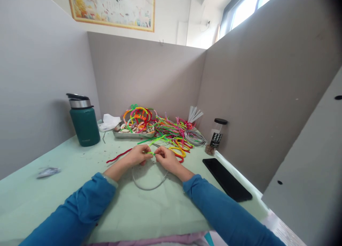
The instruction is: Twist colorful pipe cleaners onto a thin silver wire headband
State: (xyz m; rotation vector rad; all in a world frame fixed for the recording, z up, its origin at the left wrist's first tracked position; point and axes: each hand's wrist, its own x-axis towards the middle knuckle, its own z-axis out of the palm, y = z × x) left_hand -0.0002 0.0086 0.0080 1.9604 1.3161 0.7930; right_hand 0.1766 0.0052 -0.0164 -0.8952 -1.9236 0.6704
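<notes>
My left hand [138, 155] and my right hand [167, 160] meet over the middle of the table, fingertips pinched together. Between them shows a short bit of bright green pipe cleaner [151, 153], gripped from both sides. A thin grey hoop [149, 189] curves down toward me below the hands; its upper ends are hidden behind my fingers. Beside my left wrist lies a red pipe cleaner [117, 156]. Yellow pipe cleaners [181, 151] lie looped just past my right hand. What looks like a metal tool tip [156, 145] shows behind the fingers.
Behind the hands are a metal tray [133, 135] with finished colourful hoops and small pieces, a heap of pipe cleaners [171, 126], and coiled grey hoops [196, 138]. A green bottle [84, 126] stands left; a clear jar [215, 137] and black phone-like slab [227, 179] are right. Partitions enclose the table.
</notes>
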